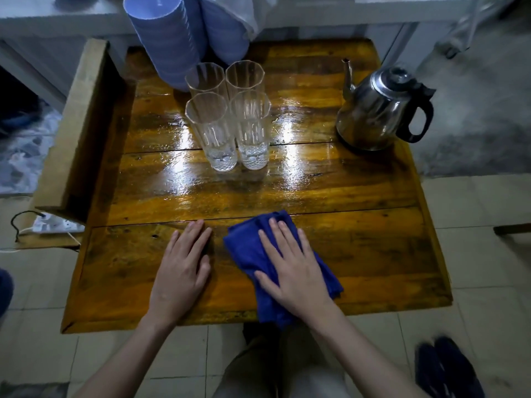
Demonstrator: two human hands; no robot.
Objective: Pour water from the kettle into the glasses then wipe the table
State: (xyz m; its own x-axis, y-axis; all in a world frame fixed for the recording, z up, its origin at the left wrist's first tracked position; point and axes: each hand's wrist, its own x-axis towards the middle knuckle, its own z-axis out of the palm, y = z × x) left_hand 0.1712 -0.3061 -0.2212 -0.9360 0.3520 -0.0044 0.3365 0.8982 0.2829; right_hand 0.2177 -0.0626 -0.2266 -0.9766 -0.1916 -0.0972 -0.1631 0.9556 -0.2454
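Counter [359, 254]: square wooden top, varnished, fills the centre of the frame. Middle band glossy and wet-looking under the lamp glare; near band duller.

Stacked blue bowls [166, 38]: top centre-left of the frame, just behind the glasses.

Kettle [382, 110]: steel, upper right of the frame, upright near the counter's right edge, spout pointing away toward the top, black handle on the right. Judged heavy if full, body slick; take hold at the handle only.

Blue cloth [250, 254]: lower centre, folded, flat on the near band, one end hanging over the front edge. Soft, limp, light; it handles best pressed flat under a palm, not pinched.

Glasses [227, 116]: four tall faceted ones, upper centre, in a tight two-by-two block, touching or nearly so. Water level hard to read; the front pair may hold a little at the base. Fragile, and easily tipped; the wipe should pass around them.

Right hand [290, 262]: fingers spread wide, palm down on the cloth, pinning it rather than gripping.

Left hand [184, 271]: flat on bare wood just left of the cloth, fingers together, holding nothing.

Judgement: wiping step, with the wet middle band yet to be covered.
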